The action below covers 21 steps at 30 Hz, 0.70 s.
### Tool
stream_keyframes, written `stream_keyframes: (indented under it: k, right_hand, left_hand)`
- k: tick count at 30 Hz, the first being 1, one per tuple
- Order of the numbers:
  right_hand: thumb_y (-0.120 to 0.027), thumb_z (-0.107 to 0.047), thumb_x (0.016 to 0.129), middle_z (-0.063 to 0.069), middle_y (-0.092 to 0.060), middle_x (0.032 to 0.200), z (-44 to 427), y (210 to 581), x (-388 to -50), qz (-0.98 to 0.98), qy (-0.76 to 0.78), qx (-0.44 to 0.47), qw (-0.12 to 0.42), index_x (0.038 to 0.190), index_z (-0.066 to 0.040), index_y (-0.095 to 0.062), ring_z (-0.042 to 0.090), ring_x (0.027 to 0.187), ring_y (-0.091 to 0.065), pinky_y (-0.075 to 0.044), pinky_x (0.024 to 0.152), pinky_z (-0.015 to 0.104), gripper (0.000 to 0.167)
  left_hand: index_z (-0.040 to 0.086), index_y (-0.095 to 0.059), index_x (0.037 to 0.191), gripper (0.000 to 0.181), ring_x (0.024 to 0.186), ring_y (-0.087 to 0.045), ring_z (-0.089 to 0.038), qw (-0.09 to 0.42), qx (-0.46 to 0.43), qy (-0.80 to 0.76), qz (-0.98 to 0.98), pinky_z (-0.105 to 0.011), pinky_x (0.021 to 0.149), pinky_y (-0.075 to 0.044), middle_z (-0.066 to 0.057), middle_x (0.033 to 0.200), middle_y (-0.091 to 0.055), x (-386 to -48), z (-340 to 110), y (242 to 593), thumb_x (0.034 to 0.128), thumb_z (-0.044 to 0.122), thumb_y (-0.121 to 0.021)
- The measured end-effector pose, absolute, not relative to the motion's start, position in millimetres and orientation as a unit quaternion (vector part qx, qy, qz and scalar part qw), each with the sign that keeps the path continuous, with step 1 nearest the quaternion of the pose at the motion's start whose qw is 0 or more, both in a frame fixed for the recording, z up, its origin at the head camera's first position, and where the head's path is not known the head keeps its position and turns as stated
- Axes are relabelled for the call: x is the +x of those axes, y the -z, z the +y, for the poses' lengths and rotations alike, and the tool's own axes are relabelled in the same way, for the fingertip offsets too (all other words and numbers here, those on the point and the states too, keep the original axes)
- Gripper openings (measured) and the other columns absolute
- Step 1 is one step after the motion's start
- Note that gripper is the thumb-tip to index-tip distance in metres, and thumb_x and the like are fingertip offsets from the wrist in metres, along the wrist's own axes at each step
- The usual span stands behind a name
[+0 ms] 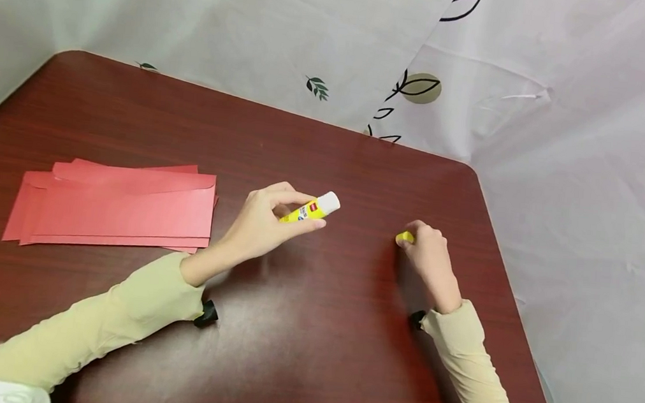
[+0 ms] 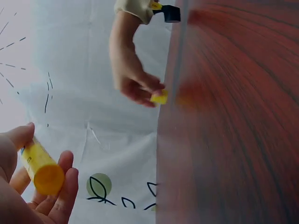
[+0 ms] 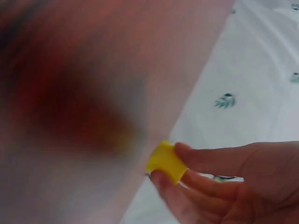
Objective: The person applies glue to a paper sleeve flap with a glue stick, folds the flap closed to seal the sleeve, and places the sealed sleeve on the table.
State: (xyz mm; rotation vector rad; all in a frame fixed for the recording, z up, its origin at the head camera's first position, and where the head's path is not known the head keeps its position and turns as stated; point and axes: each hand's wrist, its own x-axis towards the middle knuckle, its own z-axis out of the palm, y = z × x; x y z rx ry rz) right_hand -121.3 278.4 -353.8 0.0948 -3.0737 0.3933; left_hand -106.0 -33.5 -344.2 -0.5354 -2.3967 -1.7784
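Observation:
A yellow glue stick point(image 1: 311, 210) with a bare white end lies tilted in my left hand point(image 1: 266, 219), held between thumb and fingers, its white end pointing up and right. The left wrist view shows the stick's round yellow base point(image 2: 49, 179) toward the camera. Off to the right, my right hand point(image 1: 429, 252) pinches a small yellow cap point(image 1: 405, 237) between thumb and fingertips, low over the table. In the right wrist view the cap point(image 3: 167, 162) sits between the thumb and a finger. The two hands are apart.
Several red envelopes point(image 1: 126, 210) lie in a loose overlapping stack to the left of my left hand. The dark red-brown table point(image 1: 298, 353) has rounded corners. A pale curtain with leaf prints point(image 1: 246, 22) hangs along its far and right sides.

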Motion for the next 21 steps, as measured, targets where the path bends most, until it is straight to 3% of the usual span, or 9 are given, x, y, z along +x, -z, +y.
stream_keyframes:
  k: [6, 11, 18, 21]
  right_hand:
    - [-0.074, -0.003, 0.082, 0.016, -0.073, 0.099, 247, 332, -116, -0.948, -0.299, 0.093, 0.056, 0.112, -0.002, -0.067, 0.025, 0.082, -0.072, -0.057, 0.074, 0.035, 0.032]
    - [-0.075, -0.001, 0.080, 0.011, -0.073, 0.104, 223, 319, -104, -0.875, -0.459, 0.145, 0.057, 0.112, -0.004, -0.068, 0.010, 0.085, -0.070, -0.057, 0.076, 0.021, 0.033]
    - [-0.074, 0.006, 0.078, -0.006, -0.072, 0.106, 202, 311, -92, -0.804, -0.564, 0.183, 0.025, 0.113, 0.002, -0.066, 0.011, 0.090, -0.071, -0.058, 0.078, 0.028, 0.035]
    - [-0.074, 0.007, 0.078, -0.006, -0.072, 0.107, 196, 311, -90, -0.798, -0.570, 0.195, 0.027, 0.113, 0.002, -0.066, 0.012, 0.091, -0.070, -0.058, 0.078, 0.029, 0.036]
  left_hand:
    - [0.026, -0.075, 0.107, 0.033, 0.076, -0.055, -0.007, 0.084, -0.190, 0.566, -0.798, -0.024, 0.062, -0.046, 0.009, 0.087, -0.058, -101, -37, 343, 0.0751, 0.029, -0.083]
    - [0.026, -0.075, 0.108, 0.034, 0.076, -0.056, -0.006, 0.109, -0.199, 0.545, -0.807, -0.024, 0.062, -0.046, 0.010, 0.089, -0.062, -98, -40, 341, 0.0752, 0.030, -0.083]
    - [0.023, -0.075, 0.107, 0.035, 0.069, -0.057, -0.004, 0.132, -0.214, 0.531, -0.809, -0.020, 0.059, -0.044, 0.009, 0.088, -0.070, -96, -43, 340, 0.0738, 0.030, -0.084]
    - [0.020, -0.075, 0.107, 0.036, 0.068, -0.057, -0.005, 0.136, -0.220, 0.527, -0.810, -0.020, 0.058, -0.044, 0.008, 0.088, -0.071, -96, -43, 340, 0.0734, 0.029, -0.084]
